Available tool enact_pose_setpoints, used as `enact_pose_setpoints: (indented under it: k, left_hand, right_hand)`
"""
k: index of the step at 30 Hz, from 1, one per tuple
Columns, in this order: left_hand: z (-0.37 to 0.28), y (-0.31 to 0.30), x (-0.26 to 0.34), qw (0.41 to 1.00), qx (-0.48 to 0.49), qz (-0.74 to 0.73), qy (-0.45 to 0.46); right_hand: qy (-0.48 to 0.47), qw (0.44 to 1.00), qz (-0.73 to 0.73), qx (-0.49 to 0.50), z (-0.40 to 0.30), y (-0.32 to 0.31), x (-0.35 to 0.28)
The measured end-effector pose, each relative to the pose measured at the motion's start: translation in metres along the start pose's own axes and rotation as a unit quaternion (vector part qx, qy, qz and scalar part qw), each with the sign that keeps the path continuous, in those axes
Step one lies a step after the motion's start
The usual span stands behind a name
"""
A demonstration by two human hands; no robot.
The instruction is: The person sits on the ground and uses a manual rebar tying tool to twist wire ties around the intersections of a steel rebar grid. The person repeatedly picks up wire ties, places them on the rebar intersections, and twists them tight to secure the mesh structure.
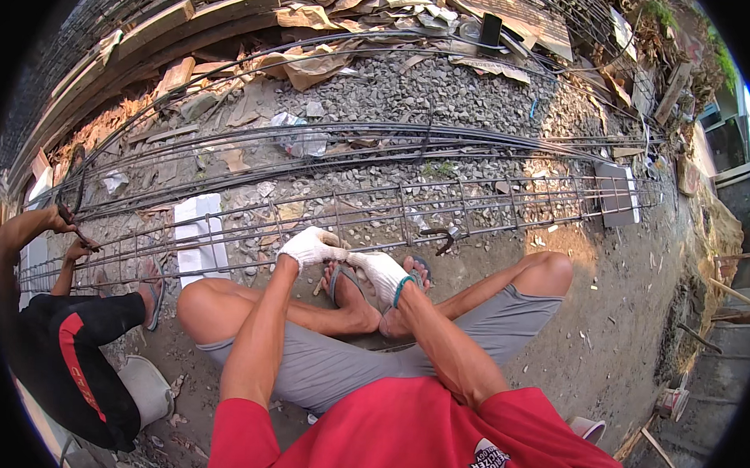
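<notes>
A long rebar cage (495, 201) of steel bars and stirrups runs across in front of me, resting on white blocks (200, 232). My left hand (313, 247), in a white knitted glove, is at the cage's near bar with its fingers bent. Beside it, my right hand (382, 275), gloved alike with a green cuff, meets it at the same bar. Whether either hand grips the bar or a tie wire cannot be told, as the fingertips are hidden. Pincers (444, 239) with dark handles lie against the cage, right of my hands.
At the left a co-worker (81, 346) sits by the cage, hands at its far end with a tool. Loose steel bars (367, 130) lie beyond, over gravel (394, 90). Timber planks (189, 28), torn paper and a dark block (615, 194) under the cage's right end are about.
</notes>
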State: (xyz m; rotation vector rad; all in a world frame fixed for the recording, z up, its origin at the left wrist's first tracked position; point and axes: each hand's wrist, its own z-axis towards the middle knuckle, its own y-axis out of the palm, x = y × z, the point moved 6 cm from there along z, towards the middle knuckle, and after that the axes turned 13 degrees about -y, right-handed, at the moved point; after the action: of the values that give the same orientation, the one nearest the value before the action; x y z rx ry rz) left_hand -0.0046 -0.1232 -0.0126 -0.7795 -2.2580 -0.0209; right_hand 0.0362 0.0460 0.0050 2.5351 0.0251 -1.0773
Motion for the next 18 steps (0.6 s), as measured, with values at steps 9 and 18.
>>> enact_pose_setpoints:
  k: [9,18]
  left_hand:
    - [-0.001,0.001,0.004,0.993,0.061,0.091,0.033]
    - [-0.007,0.001,0.011,0.991,0.066,0.108,0.041]
  right_hand:
    - [-0.046,0.994,-0.073,0.068,0.001,-0.010,0.010]
    - [-0.062,0.996,0.034,0.049,-0.032,-0.013,0.029]
